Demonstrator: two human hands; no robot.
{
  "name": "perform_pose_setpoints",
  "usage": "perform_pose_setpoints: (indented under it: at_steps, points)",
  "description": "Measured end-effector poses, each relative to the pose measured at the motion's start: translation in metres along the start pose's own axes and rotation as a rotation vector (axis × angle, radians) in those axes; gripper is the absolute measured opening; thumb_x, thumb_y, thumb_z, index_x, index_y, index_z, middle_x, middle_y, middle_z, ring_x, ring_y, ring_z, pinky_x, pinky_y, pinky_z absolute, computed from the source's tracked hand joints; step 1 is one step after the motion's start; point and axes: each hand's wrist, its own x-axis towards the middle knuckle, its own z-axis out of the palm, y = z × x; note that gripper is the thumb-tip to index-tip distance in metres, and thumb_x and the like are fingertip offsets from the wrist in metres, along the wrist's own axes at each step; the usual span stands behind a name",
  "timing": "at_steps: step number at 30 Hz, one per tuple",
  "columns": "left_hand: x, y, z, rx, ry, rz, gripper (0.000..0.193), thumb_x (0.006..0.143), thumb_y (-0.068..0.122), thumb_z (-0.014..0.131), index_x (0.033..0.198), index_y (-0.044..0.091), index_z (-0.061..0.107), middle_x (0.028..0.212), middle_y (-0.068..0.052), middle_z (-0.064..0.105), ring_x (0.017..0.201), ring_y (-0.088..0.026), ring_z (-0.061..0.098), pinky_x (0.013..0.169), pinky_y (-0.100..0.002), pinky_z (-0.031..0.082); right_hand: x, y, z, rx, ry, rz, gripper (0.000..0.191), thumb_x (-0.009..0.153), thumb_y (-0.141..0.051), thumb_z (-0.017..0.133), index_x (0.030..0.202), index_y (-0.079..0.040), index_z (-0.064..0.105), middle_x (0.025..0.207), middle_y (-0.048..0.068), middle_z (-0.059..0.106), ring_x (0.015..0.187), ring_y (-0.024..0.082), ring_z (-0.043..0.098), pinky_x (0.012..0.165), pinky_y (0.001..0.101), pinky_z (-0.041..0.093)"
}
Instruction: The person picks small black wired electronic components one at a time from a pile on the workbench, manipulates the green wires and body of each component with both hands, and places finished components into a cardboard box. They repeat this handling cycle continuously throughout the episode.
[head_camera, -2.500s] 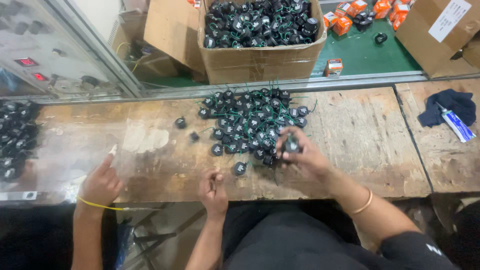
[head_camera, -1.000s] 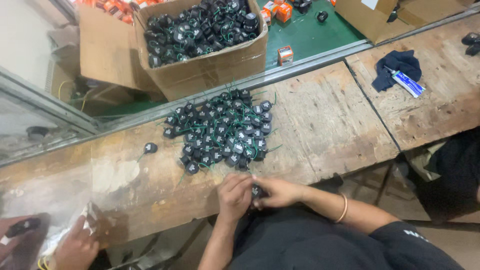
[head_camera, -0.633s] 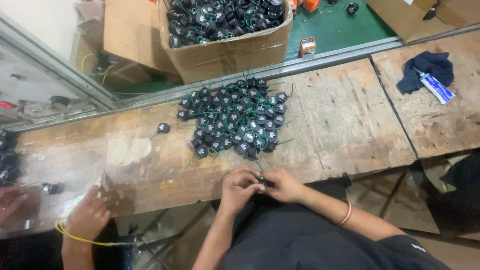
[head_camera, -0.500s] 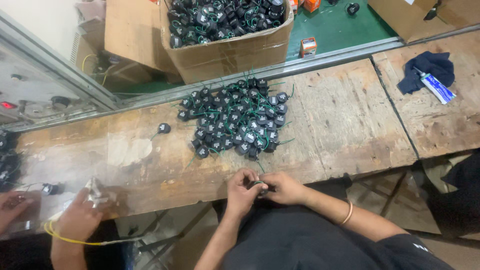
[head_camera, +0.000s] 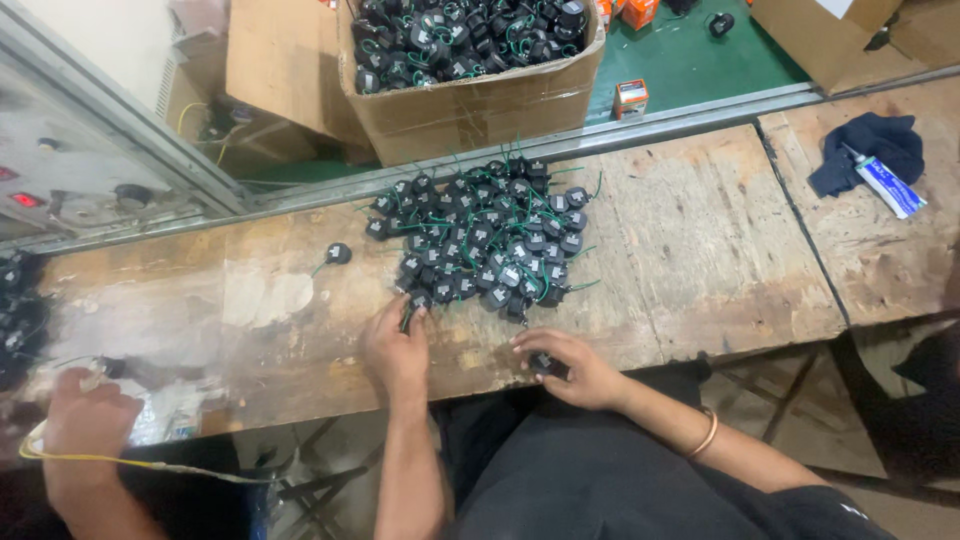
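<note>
A heap of several small black round parts with green wires (head_camera: 490, 240) lies on the worn wooden bench (head_camera: 700, 250). My left hand (head_camera: 395, 350) reaches to the heap's near left edge, its fingertips on one part with a green wire (head_camera: 415, 303). My right hand (head_camera: 570, 368) rests at the bench's front edge, fingers curled around one small black part (head_camera: 545, 362). A thin bangle sits on my right wrist.
One stray black part (head_camera: 338, 253) lies left of the heap. A cardboard box full of the same parts (head_camera: 470, 70) stands behind the bench. A dark cloth and white tube (head_camera: 880, 165) lie at the right. Another person's hand (head_camera: 85, 420) works at the left with a yellow wire.
My hands were together at the bench edge on one part. My left hand has moved forward to the heap; my right hand stays back with the part.
</note>
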Motion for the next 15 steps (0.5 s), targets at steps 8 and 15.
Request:
perform_pose_setpoints:
  at_steps: [8,15]
  points:
    - [-0.012,-0.015,0.004,-0.215,0.028,0.137,0.018,0.087,0.003,0.073,0.104,0.003,0.077,0.104,-0.015,0.075,0.097,-0.029,0.072,0.087,-0.037,0.055,-0.007,0.007,-0.002,0.149,-0.046,0.193,0.042,0.082,0.003,0.072,0.122,-0.007,0.069,0.123,0.009,0.073,0.109,0.023,0.072,0.095,0.0369,0.058]
    - [0.006,-0.014,0.019,-0.983,0.089,-0.305,0.019,0.088,-0.006,0.074,0.105,0.002,0.075,0.100,-0.009,0.074,0.088,-0.013,0.069,0.082,-0.026,0.057,-0.010,0.013,0.000,0.079,0.032,0.143,0.038,0.084,0.002,0.072,0.120,-0.005,0.069,0.120,0.010,0.072,0.113,0.024,0.070,0.098,0.0354,0.055]
